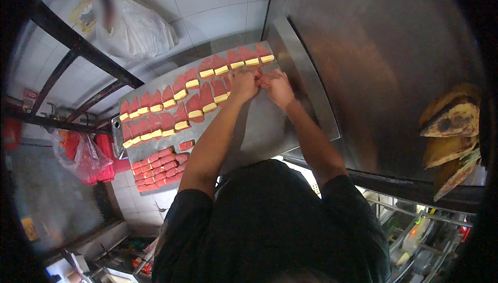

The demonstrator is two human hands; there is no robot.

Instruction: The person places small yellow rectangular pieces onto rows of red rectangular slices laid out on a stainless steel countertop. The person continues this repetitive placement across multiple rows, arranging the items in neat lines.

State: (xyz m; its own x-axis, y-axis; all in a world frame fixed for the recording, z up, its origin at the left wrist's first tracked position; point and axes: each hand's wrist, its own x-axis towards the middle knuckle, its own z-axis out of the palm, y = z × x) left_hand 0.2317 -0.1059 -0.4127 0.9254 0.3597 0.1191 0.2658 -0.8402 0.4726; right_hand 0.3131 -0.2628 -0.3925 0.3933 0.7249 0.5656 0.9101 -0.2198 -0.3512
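Thin red meat slices (206,92) lie in two long rows on a steel table, each with a yellow block like cheese (195,113) across its near end. At the right end of the nearer row, my left hand (244,84) and my right hand (279,89) meet, fingers closed on a meat slice (261,79). My fingers mostly cover that slice, and whether it holds a yellow block is hidden. Finished-looking meat rolls (158,170) sit packed together at the near left, with yellow showing at some ends. One meat roll (187,145) lies apart, just right of that group.
The steel table (254,132) has a raised edge (306,75) on its right, beside a large metal surface (363,75). Black metal bars (78,44) stand at the left. A white plastic bag (135,31) rests beyond the table; pale yellow-brown pieces (451,122) are at far right.
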